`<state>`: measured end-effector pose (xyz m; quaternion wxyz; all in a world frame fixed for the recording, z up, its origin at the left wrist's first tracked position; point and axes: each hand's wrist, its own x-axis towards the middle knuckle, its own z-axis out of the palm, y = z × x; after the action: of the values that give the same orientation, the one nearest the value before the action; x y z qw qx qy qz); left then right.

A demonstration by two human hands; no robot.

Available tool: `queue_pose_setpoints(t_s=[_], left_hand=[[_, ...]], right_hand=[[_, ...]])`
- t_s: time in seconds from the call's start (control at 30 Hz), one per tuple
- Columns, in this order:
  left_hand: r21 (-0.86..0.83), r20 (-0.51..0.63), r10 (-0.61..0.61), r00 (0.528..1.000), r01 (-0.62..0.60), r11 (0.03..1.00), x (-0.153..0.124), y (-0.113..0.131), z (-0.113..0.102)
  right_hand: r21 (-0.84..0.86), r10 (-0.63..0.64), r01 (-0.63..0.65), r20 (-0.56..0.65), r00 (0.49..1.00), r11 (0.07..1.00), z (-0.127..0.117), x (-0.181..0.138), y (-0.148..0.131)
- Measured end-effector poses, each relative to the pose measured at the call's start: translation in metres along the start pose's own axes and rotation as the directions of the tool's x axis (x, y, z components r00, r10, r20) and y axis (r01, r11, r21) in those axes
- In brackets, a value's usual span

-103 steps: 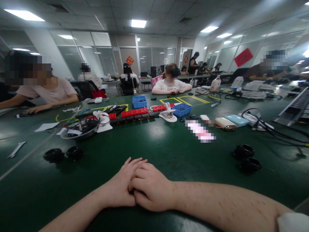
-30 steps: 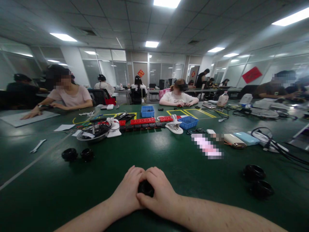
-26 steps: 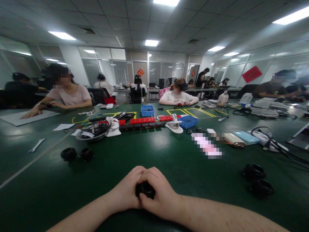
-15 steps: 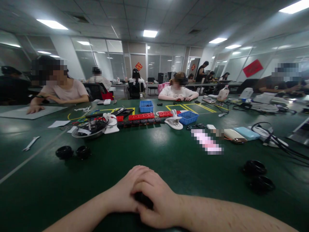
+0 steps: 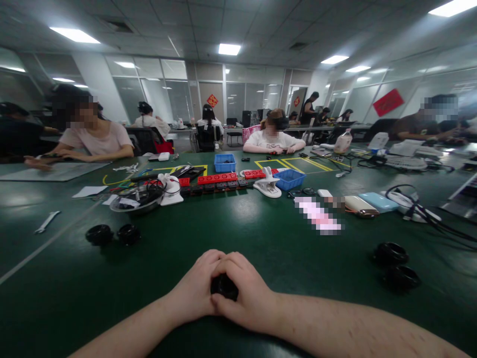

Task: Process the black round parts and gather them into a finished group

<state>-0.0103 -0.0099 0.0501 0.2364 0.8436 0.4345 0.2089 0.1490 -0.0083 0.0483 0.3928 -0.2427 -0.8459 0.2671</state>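
1. The broad green table (image 5: 298, 268) runs under everything; both forearms come in low over its near edge, meeting close to the middle.
2. The left hand (image 5: 196, 287) is curled around the left and far side of the held piece, its palm turned inward; its fingertips are hidden, so how hard it presses cannot be told.
3. The right hand (image 5: 249, 297) grasps the same piece from the right, index finger arched over the top and thumb crossing below, the two hands touching.
4. Two black fittings at right (image 5: 391, 253) stand close together, well apart from the right hand; two black fittings at left (image 5: 99, 234) sit side by side, away from the left hand.
5. The black ring-shaped fitting (image 5: 227, 287) shows only partly. Its gloss suggests hard plastic: probably light, stiff, a little slippery, not fragile. The outer wall, pinched from opposite sides, looks the surest hold, leaving the dark hollow free. It lies enclosed between the two palms, framed by the right thumb and index finger; whether it rests on the surface below cannot be seen.
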Motion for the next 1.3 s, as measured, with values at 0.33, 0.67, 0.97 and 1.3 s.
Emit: queue_pose_setpoints(t_s=[0.33,0.67,0.97,1.3], left_hand=[[-0.093,0.105,0.055,0.993,-0.045,0.995,-0.007,-0.017,0.009],[0.062,0.011,0.021,1.0,-0.022,0.998,-0.004,-0.009,0.008],[-0.07,-0.017,-0.015,1.0,0.014,0.997,0.001,0.01,0.001],[-0.121,0.046,0.053,0.998,-0.047,0.992,0.0,-0.002,0.002]], right_hand=[[0.074,-0.241,0.237,0.037,0.97,0.969,-0.002,0.0,-0.002],[-0.204,0.081,-0.049,0.154,0.985,0.978,-0.001,-0.001,-0.004],[-0.063,-0.01,0.013,0.044,0.999,0.998,0.0,-0.003,0.0],[0.012,-0.222,0.222,0.025,0.975,0.975,0.002,0.002,0.006]])
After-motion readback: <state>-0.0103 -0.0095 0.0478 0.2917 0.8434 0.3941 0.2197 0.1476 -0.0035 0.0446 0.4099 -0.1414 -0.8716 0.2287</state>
